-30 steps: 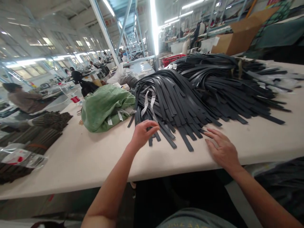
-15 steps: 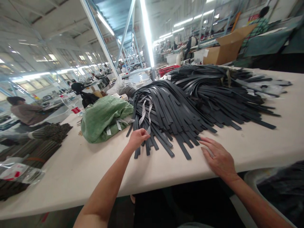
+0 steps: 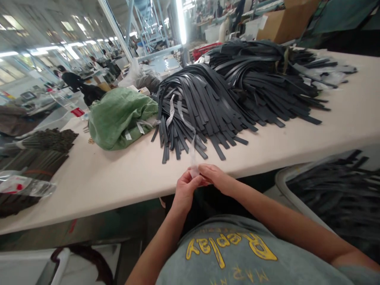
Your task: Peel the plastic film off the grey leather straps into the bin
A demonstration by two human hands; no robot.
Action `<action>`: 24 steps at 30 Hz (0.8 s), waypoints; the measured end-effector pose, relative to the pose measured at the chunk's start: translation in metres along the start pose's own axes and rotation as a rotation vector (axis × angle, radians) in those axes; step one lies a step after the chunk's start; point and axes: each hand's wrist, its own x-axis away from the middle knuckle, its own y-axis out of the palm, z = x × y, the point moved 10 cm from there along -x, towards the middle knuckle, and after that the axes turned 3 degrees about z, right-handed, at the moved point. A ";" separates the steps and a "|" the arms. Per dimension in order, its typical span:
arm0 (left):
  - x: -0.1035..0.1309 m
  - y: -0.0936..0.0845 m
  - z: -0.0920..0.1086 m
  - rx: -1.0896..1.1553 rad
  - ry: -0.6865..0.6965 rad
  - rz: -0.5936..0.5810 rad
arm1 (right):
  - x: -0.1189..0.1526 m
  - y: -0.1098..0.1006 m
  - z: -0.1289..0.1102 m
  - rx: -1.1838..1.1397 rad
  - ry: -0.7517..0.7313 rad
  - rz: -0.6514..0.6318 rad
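Observation:
A pale ribbon tie [image 3: 192,146] runs from the near bundle of dark flat straps [image 3: 198,105] down to the table's front edge. My left hand [image 3: 185,189] and my right hand [image 3: 214,178] meet just below that edge, both pinching the ribbon's loose end. A second, larger heap of dark straps [image 3: 267,75] lies behind and to the right. The bundle's strap ends fan out toward me on the cream table [image 3: 118,174].
A green sack [image 3: 118,114] lies left of the straps. Bundles of dark rods [image 3: 38,150] and a plastic-wrapped pack [image 3: 23,185] sit at the far left. A cardboard box [image 3: 285,21] stands behind. A bin of straps [image 3: 335,190] is at my right. People work in the background.
Both hands left the tabletop and came together at the front edge, pulling the ribbon's end toward me. The camera tilted downward.

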 end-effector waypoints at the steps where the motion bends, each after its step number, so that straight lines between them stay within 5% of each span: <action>1: 0.005 0.002 -0.006 0.010 -0.019 -0.008 | -0.003 0.001 0.002 -0.041 0.027 0.034; 5: 0.015 0.002 -0.015 -0.051 -0.047 -0.062 | -0.008 -0.021 -0.005 0.011 -0.009 0.215; 14: 0.011 0.006 -0.009 -0.458 -0.036 -0.190 | 0.005 -0.034 -0.033 0.531 -0.175 0.236; 21: 0.018 0.011 -0.016 -0.565 -0.101 -0.325 | 0.005 -0.009 -0.033 0.837 -0.234 0.068; 24: 0.030 -0.021 -0.004 -0.391 -0.191 -0.293 | -0.004 -0.012 -0.038 0.890 -0.254 -0.006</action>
